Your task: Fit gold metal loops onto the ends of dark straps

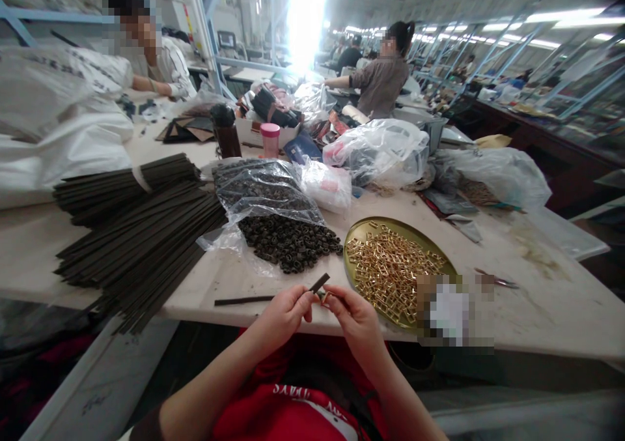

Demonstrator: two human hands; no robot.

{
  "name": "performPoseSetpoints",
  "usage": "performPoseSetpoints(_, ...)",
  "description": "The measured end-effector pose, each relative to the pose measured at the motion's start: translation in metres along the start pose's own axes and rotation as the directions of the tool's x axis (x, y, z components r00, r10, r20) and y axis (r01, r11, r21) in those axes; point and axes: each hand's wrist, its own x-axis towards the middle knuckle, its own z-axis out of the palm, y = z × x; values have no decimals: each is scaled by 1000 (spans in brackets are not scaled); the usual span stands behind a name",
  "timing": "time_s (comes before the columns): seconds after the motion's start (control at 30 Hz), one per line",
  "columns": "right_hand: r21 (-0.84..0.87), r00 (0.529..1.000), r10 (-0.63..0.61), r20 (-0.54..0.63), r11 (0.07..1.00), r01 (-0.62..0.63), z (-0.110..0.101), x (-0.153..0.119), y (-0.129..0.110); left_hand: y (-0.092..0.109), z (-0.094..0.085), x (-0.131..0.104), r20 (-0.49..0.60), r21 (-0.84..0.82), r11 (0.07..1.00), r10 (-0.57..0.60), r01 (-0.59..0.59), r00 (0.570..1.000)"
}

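Near the table's front edge, my left hand (291, 304) pinches a dark strap (319, 283), whose short end sticks up past the fingers. Close beside it, my right hand (352, 311) grips a small gold buckle (324, 298) against the strap; the fingers hide how the two fit together. A thin dark strip (244, 301) lies on the table to the left of my hands. Just beyond them is a heap of small dark loops (288, 242), partly under clear plastic. To the right, a round gold tray (349, 268) holds many gold buckles (390, 265).
Bundled dark straps (141, 232) cover the table's left side and overhang its front edge. Pliers (498, 279) lie right of the tray. Behind stand a pink-lidded cup (270, 140), a dark bottle (225, 131) and plastic bags (381, 151). Two people (383, 79) (166, 70) work across the table.
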Motion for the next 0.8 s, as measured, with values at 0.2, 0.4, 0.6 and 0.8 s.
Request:
performPoseSetpoints(0.2, 558, 962, 270, 41, 792, -246, -1, 7, 3, 1, 1, -6, 89, -58, 997, -42, 47, 995)
performPoseSetpoints(0.4, 658, 934, 324, 149, 673, -339, 9, 5, 8, 1, 1, -3, 115, -40, 999, -30, 35, 993)
performPoseSetpoints(0.6, 473, 953, 270, 139, 827, -304, 11, 0, 6, 0, 3, -3, 100, -28, 1000, 8, -5, 995)
performPoseSetpoints(0.8, 397, 965, 227, 132, 880, -261, 15, -3, 0, -1, 6, -7, 80, -181, 983, 23, -8, 997)
